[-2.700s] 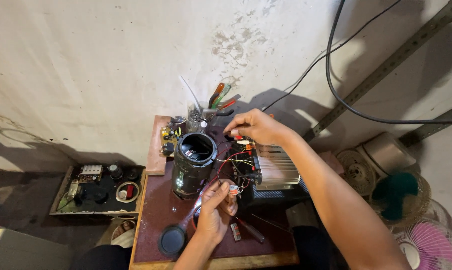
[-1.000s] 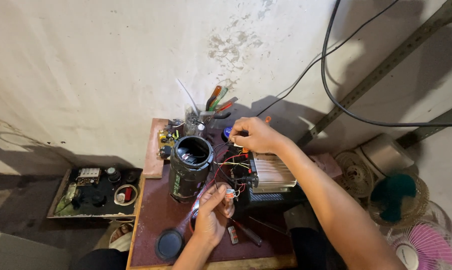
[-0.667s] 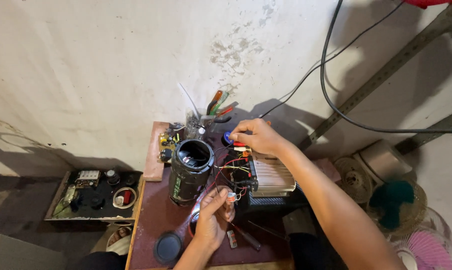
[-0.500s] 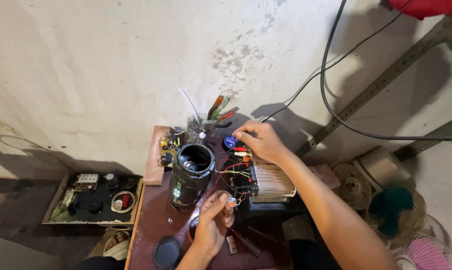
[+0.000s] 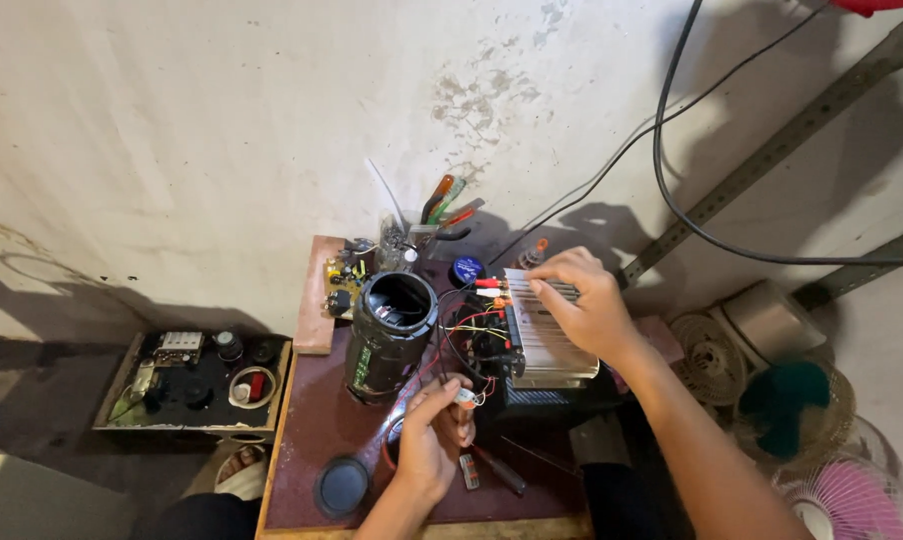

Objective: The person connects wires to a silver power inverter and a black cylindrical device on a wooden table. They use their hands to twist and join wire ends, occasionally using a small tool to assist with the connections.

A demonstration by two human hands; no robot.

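On a small dark red table [image 5: 317,440] lies a black cylindrical speaker housing [image 5: 390,335] with its open end up. Thin red, yellow and black wires [image 5: 467,335] run from it to a silver finned amplifier [image 5: 542,345]. My left hand [image 5: 434,440] pinches a small white part at the wire ends, just in front of the housing. My right hand [image 5: 584,305] rests on top of the amplifier, fingers at its wired edge by the red and white plugs [image 5: 487,288].
A cup of screwdrivers and tools [image 5: 427,225] and a circuit board [image 5: 344,275] stand at the table's back. A round black cap [image 5: 342,487] lies front left. A tray of parts [image 5: 187,380] sits on the floor to the left. Fans [image 5: 842,490] and cables [image 5: 712,235] lie to the right.
My right hand slid from the plugs near the back onto the amplifier top. The left hand stayed at the wires. The camera drifted slightly.
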